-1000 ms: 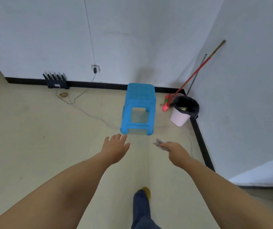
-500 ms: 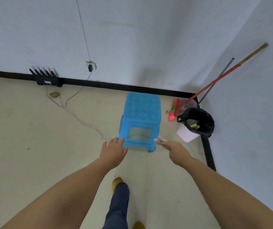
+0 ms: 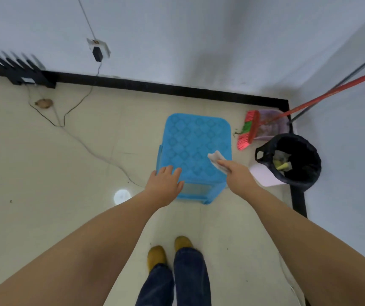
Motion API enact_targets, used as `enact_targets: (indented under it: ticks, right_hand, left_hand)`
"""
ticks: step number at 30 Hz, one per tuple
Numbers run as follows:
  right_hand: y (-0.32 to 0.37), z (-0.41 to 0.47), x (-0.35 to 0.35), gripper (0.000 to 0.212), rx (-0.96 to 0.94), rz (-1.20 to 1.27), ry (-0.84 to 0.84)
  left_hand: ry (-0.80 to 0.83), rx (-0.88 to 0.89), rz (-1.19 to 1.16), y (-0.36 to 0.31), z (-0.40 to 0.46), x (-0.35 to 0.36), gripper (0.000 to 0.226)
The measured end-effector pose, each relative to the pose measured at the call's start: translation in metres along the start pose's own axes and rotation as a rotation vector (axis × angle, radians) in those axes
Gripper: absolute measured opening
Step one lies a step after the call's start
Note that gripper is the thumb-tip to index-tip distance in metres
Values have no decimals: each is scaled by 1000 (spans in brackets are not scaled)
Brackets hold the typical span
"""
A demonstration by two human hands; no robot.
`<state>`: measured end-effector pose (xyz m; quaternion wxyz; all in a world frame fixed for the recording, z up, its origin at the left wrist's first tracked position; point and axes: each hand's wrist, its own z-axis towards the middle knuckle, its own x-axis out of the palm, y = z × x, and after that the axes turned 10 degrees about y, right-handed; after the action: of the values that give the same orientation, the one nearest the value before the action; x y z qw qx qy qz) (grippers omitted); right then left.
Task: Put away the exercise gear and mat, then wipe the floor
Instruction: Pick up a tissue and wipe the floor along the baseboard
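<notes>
I see a small white cloth [image 3: 215, 161] pinched in the fingers [image 3: 222, 163] of my right hand [image 3: 238, 176], its loose end sticking out past them over the near right part of the blue stool [image 3: 196, 142]. My left hand [image 3: 165, 186] hovers at the stool's near left corner, fingers spread apart and holding nothing. The stool stands on the pale floor [image 3: 66, 173] near the room's corner. Just to its right sit a bin [image 3: 296, 161] lined with a black bag, and a red broom [image 3: 251, 131] resting against a dustpan [image 3: 271, 127].
</notes>
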<state>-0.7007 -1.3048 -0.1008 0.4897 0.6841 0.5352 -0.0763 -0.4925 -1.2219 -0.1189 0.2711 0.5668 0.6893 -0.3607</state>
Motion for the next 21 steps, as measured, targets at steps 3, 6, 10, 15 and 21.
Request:
enact_targets:
  ticks: [3,6,10,15,21]
  right_hand:
    - [-17,55,16,69,-86,-13,-62]
    - [-47,107,45,90,-221,-73,-96]
    - [-72,134,83,65,-188,-420,-69]
    - [-70,122,98,75,-117,-593,82]
    - [-43,128,56,60,-60,-635,334]
  left_hand:
    - [-33,-4,-12,3,51,23,50]
    - [-39,-2,21,11,89,48,51]
    - [-56,5,18,27,109,85,55]
    - [-4,-10,44,28,104,99,63]
    - [215,-40,-52,21,94,52,57]
